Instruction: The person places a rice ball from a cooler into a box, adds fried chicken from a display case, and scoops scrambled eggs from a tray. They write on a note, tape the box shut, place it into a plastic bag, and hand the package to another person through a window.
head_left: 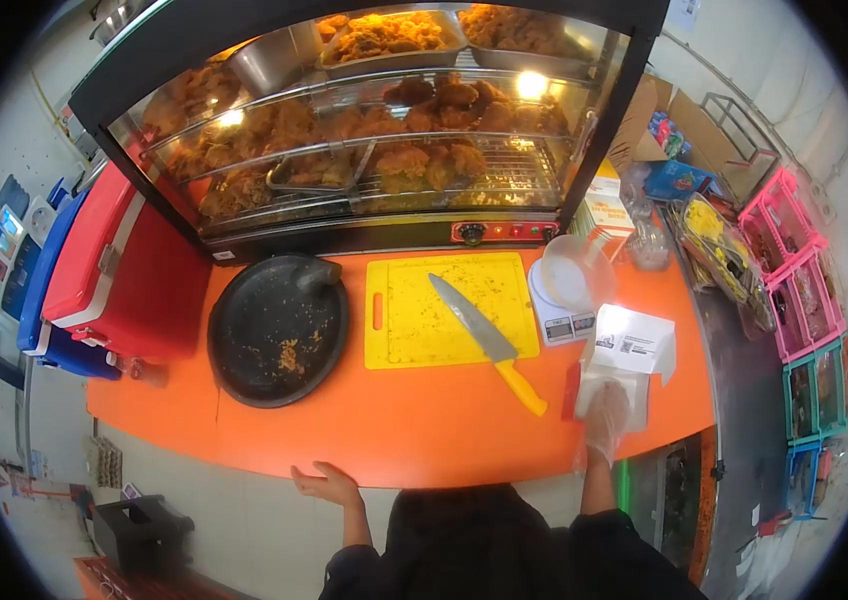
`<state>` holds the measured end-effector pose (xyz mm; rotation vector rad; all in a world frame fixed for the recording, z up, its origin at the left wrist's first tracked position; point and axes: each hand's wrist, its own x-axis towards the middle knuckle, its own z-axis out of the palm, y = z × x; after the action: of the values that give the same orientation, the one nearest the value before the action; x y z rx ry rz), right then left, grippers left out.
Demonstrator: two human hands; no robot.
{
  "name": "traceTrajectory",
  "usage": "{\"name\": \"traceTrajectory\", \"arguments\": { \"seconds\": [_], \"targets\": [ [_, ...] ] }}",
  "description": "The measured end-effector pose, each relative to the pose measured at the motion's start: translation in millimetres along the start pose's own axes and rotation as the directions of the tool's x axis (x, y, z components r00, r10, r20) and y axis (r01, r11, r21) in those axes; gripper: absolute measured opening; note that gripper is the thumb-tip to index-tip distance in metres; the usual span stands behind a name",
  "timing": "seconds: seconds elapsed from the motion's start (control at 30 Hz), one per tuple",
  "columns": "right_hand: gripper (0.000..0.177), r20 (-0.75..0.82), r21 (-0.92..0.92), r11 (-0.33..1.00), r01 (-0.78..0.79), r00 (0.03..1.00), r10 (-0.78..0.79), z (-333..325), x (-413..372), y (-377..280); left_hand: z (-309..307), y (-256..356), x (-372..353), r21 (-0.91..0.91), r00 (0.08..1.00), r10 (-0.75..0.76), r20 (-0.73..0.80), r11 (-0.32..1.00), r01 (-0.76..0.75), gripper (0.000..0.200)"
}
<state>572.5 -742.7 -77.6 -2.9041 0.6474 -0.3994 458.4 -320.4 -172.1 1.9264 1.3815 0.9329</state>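
Observation:
My left hand (329, 485) is bare and hangs at the front edge of the orange table (414, 430), fingers spread and holding nothing. A clear plastic glove covers my right hand (604, 412), which overlaps a white paper box (634, 398) at the table's right side. The box's printed lid flap (629, 342) stands up behind the hand; the fingers are too indistinct to make out. To the left of the box, a knife with a yellow handle (489, 345) lies across a yellow cutting board (409, 325) scattered with crumbs.
A black stone mortar (244, 320) with a pestle (318, 276) and crumbs sits left of the board. Behind stands a heated glass cabinet (364, 235) of fried chicken. A kitchen scale (566, 325) carries a clear bowl (577, 272). Red cooler (129, 270) at left.

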Motion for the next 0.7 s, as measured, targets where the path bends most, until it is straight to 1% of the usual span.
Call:
{"name": "traceTrajectory", "arguments": {
  "seconds": [0.03,0.1,0.13,0.2,0.33,0.4,0.47,0.53,0.6,0.63,0.7],
  "targets": [
    [0.027,-0.001,0.000,1.000,-0.007,1.000,0.007,1.0,0.0,1.0,-0.8,2.3,0.3,-0.002,1.000,-0.025,0.011,1.000,0.025,0.055],
    [0.021,-0.171,0.046,0.996,0.082,0.982,-0.073,5.3,-0.3,3.8,-0.1,1.0,0.4,0.007,1.000,-0.011,0.010,1.000,0.011,0.055],
    [0.021,-0.171,0.045,0.996,0.077,0.983,-0.068,8.0,-0.4,6.2,0.1,-0.4,0.5,0.016,1.000,-0.002,0.005,1.000,0.002,0.055],
    [0.021,-0.238,0.037,0.987,0.155,0.961,-0.142,12.5,-0.4,10.8,0.3,-4.0,1.0,0.027,1.000,0.011,0.012,1.000,-0.011,0.056],
    [0.021,-0.210,0.051,0.992,0.117,0.972,-0.104,16.6,0.1,12.1,1.2,-5.0,0.3,0.036,1.000,0.012,0.006,0.999,-0.013,0.056],
    [0.021,-0.154,0.049,0.996,0.077,0.986,-0.069,16.4,1.1,12.0,1.4,-4.7,0.7,0.035,1.000,0.007,0.003,0.999,-0.007,0.057],
    [0.021,-0.168,0.071,0.993,0.091,0.983,-0.078,16.6,1.1,12.6,1.8,-7.2,0.8,0.033,1.000,0.002,0.003,0.999,-0.002,0.057],
    [0.021,-0.182,0.094,0.990,0.105,0.979,-0.087,14.4,1.1,11.6,3.8,-12.0,0.9,0.033,0.998,0.058,-0.019,0.998,-0.058,0.057],
    [0.023,-0.050,0.153,0.988,0.009,0.999,-0.002,1.3,-1.3,1.5,0.5,-1.8,-0.3,0.018,0.999,0.032,-0.014,0.999,-0.031,0.057],
    [0.023,-0.050,0.156,0.988,0.015,0.999,-0.008,2.8,-1.9,2.4,-1.3,1.4,-0.5,0.004,1.000,0.006,-0.005,1.000,-0.006,0.057],
    [0.023,-0.157,0.260,0.961,0.095,0.986,-0.054,1.4,-3.2,2.3,1.2,-3.7,0.1,-0.007,1.000,0.016,-0.014,1.000,-0.016,0.057]
  ]
}}
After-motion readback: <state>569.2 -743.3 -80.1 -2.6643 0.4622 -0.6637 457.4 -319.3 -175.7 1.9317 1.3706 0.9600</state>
